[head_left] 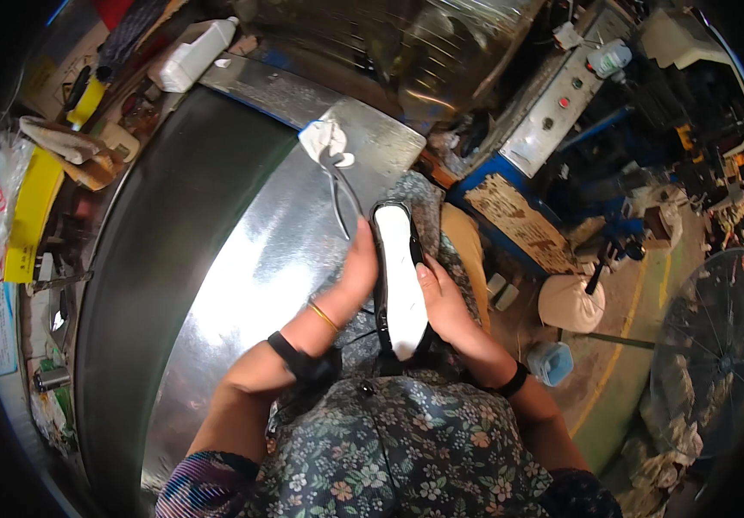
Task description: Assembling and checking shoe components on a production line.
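Black shoe [400, 281] with its white insole already in sits gripped between the left hand [356, 269] and right hand [441, 298], fingers wrapped around its sides; pliers [342, 186] lie unused near the metal bench's [217, 285] far edge.

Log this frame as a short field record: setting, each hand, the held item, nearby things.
setting: workshop, shiny metal table
left hand: grips the left edge of the shoe
right hand: grips the right edge of the shoe
shoe: black, glossy, white insole facing up, held over the lap
pliers: lying on the table beyond the shoe
white bottle: at the table's far edge
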Available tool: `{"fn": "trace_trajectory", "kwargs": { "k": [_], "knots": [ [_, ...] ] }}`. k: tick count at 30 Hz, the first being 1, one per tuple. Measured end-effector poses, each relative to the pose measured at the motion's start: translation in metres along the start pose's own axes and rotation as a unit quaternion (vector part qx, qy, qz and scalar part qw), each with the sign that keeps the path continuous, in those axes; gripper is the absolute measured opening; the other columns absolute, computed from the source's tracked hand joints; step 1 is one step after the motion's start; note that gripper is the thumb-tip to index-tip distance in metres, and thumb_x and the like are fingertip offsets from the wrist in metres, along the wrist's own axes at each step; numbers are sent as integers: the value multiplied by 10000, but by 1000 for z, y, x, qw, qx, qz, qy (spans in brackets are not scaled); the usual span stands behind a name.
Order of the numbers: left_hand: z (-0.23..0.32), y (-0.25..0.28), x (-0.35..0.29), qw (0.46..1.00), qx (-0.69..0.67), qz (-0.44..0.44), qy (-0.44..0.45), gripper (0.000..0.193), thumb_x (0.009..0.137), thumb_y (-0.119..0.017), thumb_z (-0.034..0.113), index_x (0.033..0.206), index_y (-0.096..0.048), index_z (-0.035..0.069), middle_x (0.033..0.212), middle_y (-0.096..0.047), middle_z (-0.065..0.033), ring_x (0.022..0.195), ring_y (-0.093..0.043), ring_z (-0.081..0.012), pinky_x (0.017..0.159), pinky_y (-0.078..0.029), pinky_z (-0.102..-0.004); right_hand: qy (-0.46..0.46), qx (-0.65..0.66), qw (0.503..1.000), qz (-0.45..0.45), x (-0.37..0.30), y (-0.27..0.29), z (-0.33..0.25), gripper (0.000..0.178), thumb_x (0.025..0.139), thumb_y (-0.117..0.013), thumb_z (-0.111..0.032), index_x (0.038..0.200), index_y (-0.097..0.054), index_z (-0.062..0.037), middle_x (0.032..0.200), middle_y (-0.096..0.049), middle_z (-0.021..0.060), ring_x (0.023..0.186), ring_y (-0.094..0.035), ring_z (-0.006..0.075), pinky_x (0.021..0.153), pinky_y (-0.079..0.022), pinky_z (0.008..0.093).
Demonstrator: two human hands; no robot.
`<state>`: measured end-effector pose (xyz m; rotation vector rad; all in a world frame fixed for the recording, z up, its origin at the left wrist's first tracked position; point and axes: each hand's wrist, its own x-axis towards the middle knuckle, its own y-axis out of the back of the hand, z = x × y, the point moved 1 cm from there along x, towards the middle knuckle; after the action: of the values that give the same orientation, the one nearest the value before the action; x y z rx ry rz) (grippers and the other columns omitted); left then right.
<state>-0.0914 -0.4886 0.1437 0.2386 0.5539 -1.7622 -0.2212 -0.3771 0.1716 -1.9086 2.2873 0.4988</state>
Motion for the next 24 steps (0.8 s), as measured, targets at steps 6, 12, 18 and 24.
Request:
{"fn": "trace_trajectory", "kwargs": {
  "k": [6,12,18,24],
  "knots": [
    [92,-13,-27,778,625,-63,22,583,1044,-336,410,1224,-545,-105,1140,-602,-380,1139,-552,-514,1000,-441,-506,18,-89,994,58,-4,-38,-11,585,1034,-464,-312,1415,-314,107,1225,-563,350,1180,-558,450,967,-445,441],
    [23,36,-48,924,352,-96,-112,699,1035,-413,413,1510,-202,-54,1482,-350,-329,1396,-369,-395,1145,-302,-398,80,-27,995,61,-8,-43,-4,486,1033,-449,-261,1422,-367,18,1213,-604,239,1106,-606,314,938,-467,388],
    [-1,39,-32,985,-168,-42,-28,699,1023,-355,564,1464,-385,22,1437,-482,-162,1316,-463,-261,1113,-357,-370,82,85,992,-36,19,-35,-26,458,1052,-439,-241,1404,-431,51,1308,-581,146,1165,-562,217,1008,-426,323],
    [77,67,-64,950,-308,51,30,565,1054,-316,475,1233,-595,18,1137,-677,-129,996,-675,-224,959,-508,-368,-19,232,949,-212,46,-41,-76,624,1048,-410,-438,1504,-325,-20,1447,-459,163,1240,-533,230,1032,-424,335]
  ]
}}
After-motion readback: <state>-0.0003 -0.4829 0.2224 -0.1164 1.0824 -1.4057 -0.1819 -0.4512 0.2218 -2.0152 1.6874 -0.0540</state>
